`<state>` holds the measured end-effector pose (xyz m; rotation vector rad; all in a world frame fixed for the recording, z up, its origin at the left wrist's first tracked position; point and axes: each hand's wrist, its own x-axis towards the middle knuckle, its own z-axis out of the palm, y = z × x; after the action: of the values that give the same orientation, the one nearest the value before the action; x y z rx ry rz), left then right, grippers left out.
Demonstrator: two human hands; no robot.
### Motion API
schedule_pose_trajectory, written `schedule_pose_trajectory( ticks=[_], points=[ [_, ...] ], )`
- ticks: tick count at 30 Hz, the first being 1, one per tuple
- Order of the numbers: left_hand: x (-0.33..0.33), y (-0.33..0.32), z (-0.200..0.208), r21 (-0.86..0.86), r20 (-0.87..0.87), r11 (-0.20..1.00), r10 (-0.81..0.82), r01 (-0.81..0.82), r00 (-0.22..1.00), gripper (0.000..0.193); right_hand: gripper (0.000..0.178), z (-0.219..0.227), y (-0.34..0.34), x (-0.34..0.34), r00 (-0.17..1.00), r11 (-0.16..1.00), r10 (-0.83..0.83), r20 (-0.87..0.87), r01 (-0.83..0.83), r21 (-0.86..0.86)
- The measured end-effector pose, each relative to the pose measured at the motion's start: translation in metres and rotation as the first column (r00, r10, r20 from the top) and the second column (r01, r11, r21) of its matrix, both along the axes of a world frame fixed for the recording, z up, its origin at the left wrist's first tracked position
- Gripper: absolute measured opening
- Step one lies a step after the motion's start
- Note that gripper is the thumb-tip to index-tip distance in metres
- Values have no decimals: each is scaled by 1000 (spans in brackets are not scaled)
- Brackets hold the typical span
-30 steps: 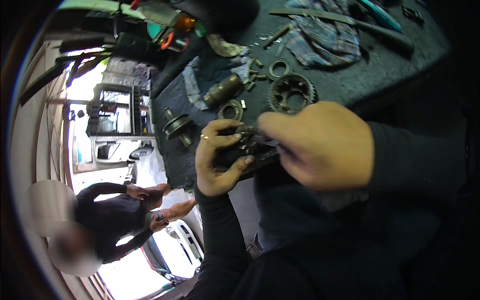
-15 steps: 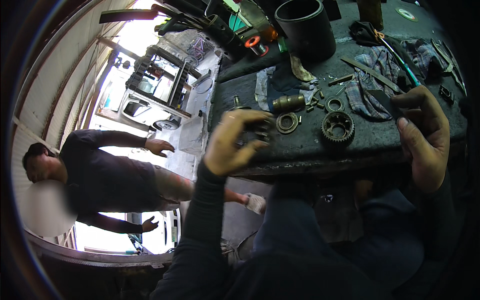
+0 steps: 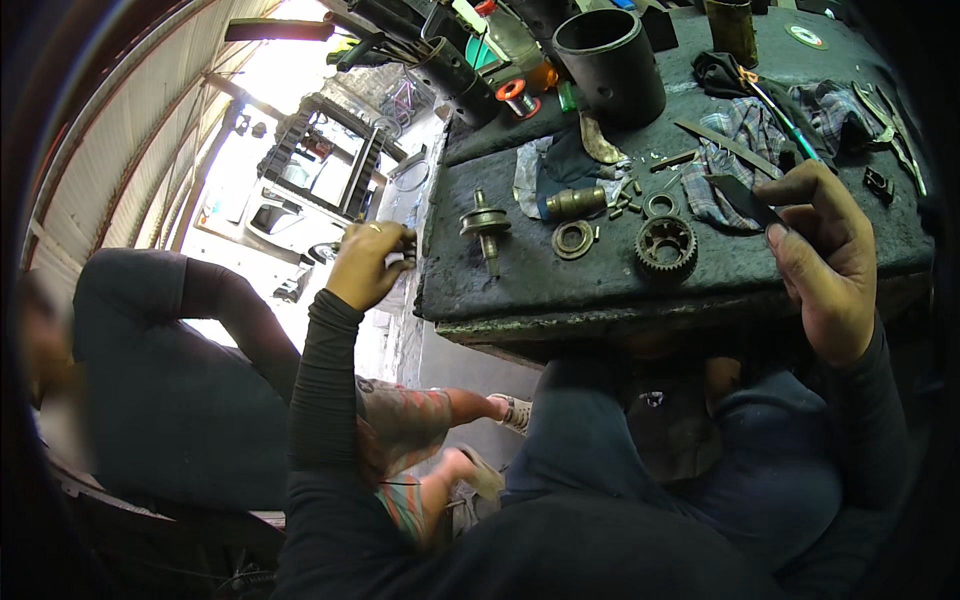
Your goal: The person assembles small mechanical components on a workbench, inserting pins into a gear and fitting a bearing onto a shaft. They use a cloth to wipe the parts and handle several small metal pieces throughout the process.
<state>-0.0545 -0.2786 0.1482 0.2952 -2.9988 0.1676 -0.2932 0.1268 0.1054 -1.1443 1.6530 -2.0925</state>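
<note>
My left hand (image 3: pixel 368 265) is off the table's left edge, its fingers curled toward the thumb. Something small and dark may be between the fingertips, but I cannot make it out. My right hand (image 3: pixel 825 265) pinches a flat dark metal strip (image 3: pixel 742 201) between thumb and fingers, above the table's front right. On the table, nearest my left hand, stands a shaft with a round disc (image 3: pixel 485 222). Farther right lie a brass-coloured cylindrical part (image 3: pixel 576 203), a bearing ring (image 3: pixel 573 240), a toothed gear (image 3: pixel 666 246), a smaller ring (image 3: pixel 661 205) and several small pins (image 3: pixel 622 207).
The dark table (image 3: pixel 560 300) holds a black pipe container (image 3: pixel 610 70), a solder spool (image 3: pixel 517 98), a checked cloth (image 3: pixel 740 135), a teal-handled tool (image 3: pixel 795 128) and a grinding disc (image 3: pixel 806 36). Close on my left, another person (image 3: pixel 180 370) leans in.
My left hand has moved left from over the shaft to beyond the table's edge, uncovering the shaft. My right hand keeps the strip, slightly farther left. The other person has come closer.
</note>
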Motion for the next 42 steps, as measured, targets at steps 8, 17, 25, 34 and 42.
schedule_pose_trajectory(
  ticks=[8,17,25,34,42],
  points=[
    [-1,11,-24,-66,128,998,8,0,992,37,24,3,3,2,1000,1000,2,22,-1,-18],
    [3,49,-21,514,-698,674,-30,530,715,49,20,2,-3,0,994,998,61,85,-64,30],
    [-58,128,-75,625,-775,274,103,731,624,52,25,-6,-7,-4,991,991,112,77,-117,71],
    [-90,135,-121,365,-529,749,-322,553,785,50,18,-27,-26,2,889,801,326,-322,-79,594],
    [-84,133,-125,689,-509,540,-114,483,853,38,18,-32,-42,24,759,724,403,-511,78,686]
  ],
)
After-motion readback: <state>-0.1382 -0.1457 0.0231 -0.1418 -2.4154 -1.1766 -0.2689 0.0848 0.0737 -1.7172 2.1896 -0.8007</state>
